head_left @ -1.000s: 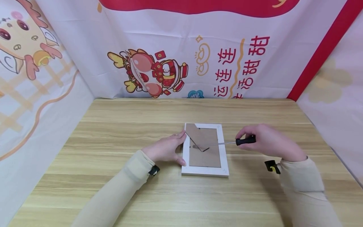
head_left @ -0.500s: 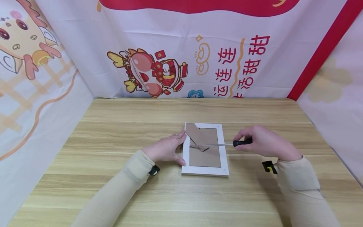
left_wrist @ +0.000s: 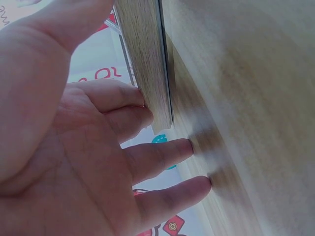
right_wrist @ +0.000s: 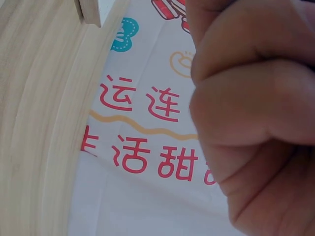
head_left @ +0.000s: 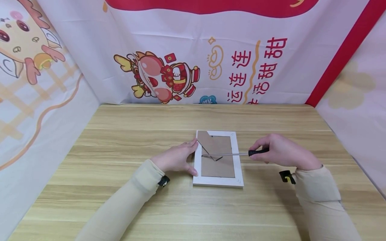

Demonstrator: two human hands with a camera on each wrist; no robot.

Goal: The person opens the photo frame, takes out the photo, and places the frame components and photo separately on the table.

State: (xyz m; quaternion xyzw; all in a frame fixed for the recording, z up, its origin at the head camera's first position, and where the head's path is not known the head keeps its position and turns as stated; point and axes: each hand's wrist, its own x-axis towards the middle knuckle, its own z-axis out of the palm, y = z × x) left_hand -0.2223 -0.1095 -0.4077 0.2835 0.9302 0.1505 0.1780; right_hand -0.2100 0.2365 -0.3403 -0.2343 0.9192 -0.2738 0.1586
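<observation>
The picture frame (head_left: 220,167) lies back up between my hands, its long axis running away from me. My left hand (head_left: 175,157) is nearer, fingers spread against its left edge; my right hand (head_left: 284,151), off its right side, pinches the screwdriver (head_left: 253,152) by the handle, shaft reaching across to the left inner edge (whether the tip touches, I can't tell). The wall cloth (head_left: 205,30) reads 运连连 and 活甜甜.

On the tabletop (head_left: 135,134), the left hand (head_left: 176,157) rests against the left edge of a white frame (head_left: 218,182) with brown backing (head_left: 221,169), while the right hand (head_left: 284,151) grips a black-handled screwdriver (head_left: 254,152), its metal shaft (head_left: 230,154) reaching left over the backing, a printed cloth (head_left: 187,36) hanging beyond the far edge.
</observation>
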